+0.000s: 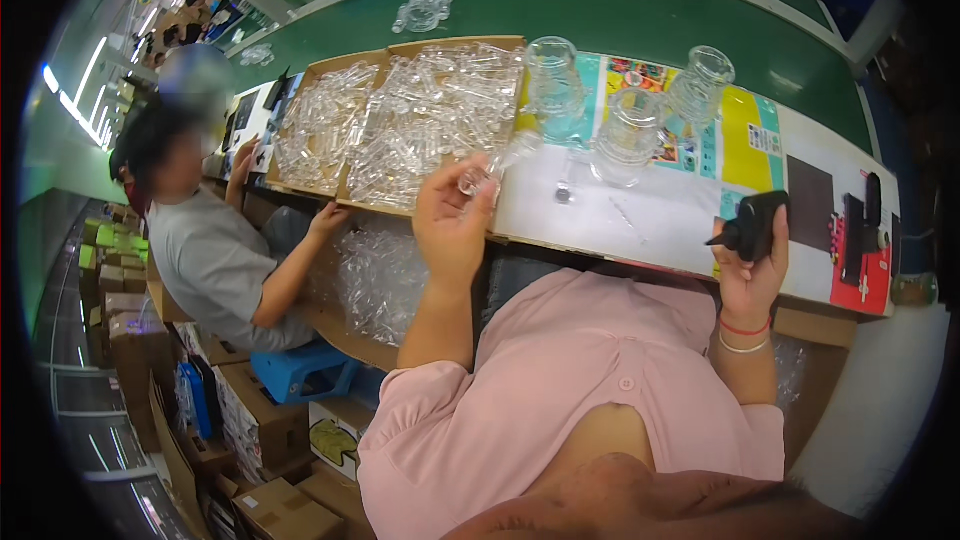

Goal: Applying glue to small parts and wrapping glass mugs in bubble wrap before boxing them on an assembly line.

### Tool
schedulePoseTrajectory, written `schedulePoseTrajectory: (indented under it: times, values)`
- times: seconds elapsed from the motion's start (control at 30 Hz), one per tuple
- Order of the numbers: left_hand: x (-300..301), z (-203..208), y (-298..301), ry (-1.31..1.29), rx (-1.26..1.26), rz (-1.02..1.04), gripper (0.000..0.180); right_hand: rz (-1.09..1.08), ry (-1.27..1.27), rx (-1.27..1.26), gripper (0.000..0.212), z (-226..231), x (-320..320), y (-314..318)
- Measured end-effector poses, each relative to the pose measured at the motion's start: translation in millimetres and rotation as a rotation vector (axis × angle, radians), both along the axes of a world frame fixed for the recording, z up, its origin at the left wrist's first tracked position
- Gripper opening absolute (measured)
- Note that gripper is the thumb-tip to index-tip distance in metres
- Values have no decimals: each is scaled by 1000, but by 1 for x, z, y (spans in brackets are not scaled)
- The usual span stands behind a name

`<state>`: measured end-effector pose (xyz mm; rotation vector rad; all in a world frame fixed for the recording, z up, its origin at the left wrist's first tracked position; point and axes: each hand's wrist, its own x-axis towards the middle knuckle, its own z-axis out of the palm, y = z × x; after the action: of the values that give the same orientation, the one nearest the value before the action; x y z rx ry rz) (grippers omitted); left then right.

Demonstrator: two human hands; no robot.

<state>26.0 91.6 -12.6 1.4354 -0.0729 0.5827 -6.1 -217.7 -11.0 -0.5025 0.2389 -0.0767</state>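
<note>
My left hand (452, 215) pinches a clear, glass-like piece (475, 180) with a round end, near the front edge of an open carton. Part of that piece blurs into the background. In my right hand (745, 270) is a small black bottle (758, 223) with a dark pointed nozzle turned to the left. Between the hands, on the paper-covered table, stand a tall clear vessel (555, 90), a second clear vessel (628, 135) and a third clear vessel (700, 85). A small clear round part (564, 192) and a thin clear sliver (628, 218) lie in front of them.
Open cartons of clear tubes, one nearer (435, 125) and one farther left (325, 125), cover the table's left side. A co-worker (215, 230) sits there. Below the edge is a carton of clear parts (380, 280). Black items lie on a red sheet (862, 280) at right.
</note>
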Motion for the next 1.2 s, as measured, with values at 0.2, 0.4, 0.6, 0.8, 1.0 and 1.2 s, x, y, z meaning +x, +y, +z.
schedulePoseTrajectory:
  times: [0.2, 0.4, 0.6, 0.8, 1.0, 1.2]
  values:
    - [-24, 8, -63, 14, -171, -567, 33, -253, -118, -256, 28, 44, -6, 44]
    - [-29, 9, -82, -63, -25, -560, 36, -188, -447, -841, 47, 46, -24, 29]
    - [-32, 10, -88, -137, -28, -556, 36, -310, -636, -1264, 45, 53, -37, 20]
    - [-34, 11, -90, -176, 3, -525, 39, -202, -878, -1554, 36, 65, -41, 11]
    - [-35, 12, -91, -175, -2, -517, 38, -303, -1013, -1596, 36, 67, -40, 16]
    - [-34, 9, -89, -206, 20, -524, 38, -241, -922, -1610, 37, 69, -44, 13]
